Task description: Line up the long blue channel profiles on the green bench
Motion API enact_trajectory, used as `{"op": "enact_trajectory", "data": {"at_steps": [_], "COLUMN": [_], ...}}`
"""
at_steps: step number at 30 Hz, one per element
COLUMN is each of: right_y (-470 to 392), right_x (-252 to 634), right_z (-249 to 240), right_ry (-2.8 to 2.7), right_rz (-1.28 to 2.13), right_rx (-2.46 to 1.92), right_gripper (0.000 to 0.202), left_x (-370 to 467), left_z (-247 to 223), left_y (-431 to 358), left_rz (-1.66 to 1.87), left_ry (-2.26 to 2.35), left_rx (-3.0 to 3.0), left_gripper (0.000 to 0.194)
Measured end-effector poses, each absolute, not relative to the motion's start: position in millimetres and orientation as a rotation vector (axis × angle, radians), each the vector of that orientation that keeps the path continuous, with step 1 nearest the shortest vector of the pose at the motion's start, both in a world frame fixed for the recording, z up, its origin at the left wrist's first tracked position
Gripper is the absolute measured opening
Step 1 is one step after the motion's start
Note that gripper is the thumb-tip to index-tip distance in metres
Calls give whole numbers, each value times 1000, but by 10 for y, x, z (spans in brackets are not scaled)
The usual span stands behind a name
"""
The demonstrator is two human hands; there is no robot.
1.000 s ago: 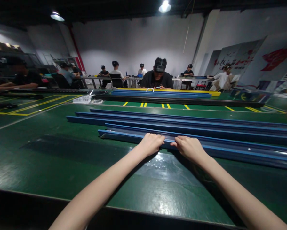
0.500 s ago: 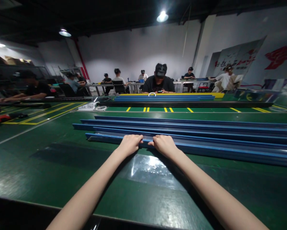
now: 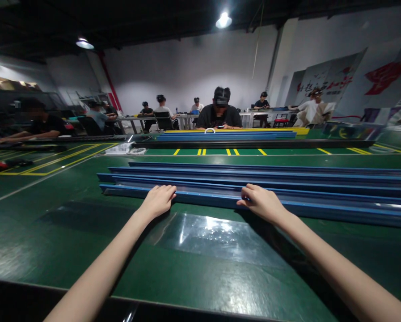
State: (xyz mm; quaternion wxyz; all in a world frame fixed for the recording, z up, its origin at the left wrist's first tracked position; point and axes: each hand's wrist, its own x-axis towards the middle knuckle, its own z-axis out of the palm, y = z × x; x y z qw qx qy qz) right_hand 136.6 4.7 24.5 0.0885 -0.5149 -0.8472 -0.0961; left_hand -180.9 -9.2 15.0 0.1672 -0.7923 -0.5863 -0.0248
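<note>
Several long blue channel strips lie side by side across the green table [image 3: 69, 250]. The nearest blue channel [image 3: 207, 198] has both my hands on it. My left hand [image 3: 159, 201] is closed over its near edge, left of centre, with the fingers curled onto the top. Farther right, my right hand [image 3: 262, 203] grips the same edge with bent fingers, the thumb low on the front side. A bare stretch of channel shows between the two hands. Just behind it lie the other blue channels [image 3: 321, 182], parallel to it.
A clear plastic sheet [image 3: 220, 237] lies on the table before me. Beyond the channels are a long black bar [image 3: 254, 144], yellow strips [image 3: 302, 131] and a white item [image 3: 116, 149]. A person [image 3: 220, 114] sits opposite; other people are at tables behind.
My hands have moved apart, the left one leftward and the right one rightward along the channel. The nearest channel has slid left relative to the others. The view has shifted slightly.
</note>
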Motion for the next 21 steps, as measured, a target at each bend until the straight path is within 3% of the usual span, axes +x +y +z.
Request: {"op": "enact_trajectory", "data": {"at_steps": [5,15,21], "right_y": [-5,-27,-6], "right_x": [1715,1714,1554], "right_z": [190,156,202], "right_ry": [-2457,-2419,-2445], "right_rz": [-398,-462,-433], "right_rx": [-1563,-1577,-1590], "right_gripper": [20,22,22], "left_x": [-1464,-548,-681], "left_z": [206,212,224], "left_y": [-92,109,78], "left_rz": [-211,-361,-256], "left_ry": [-1677,-1381,-1436], "left_rx": [-2302,-2574,-2521], "left_gripper": [39,22,30]}}
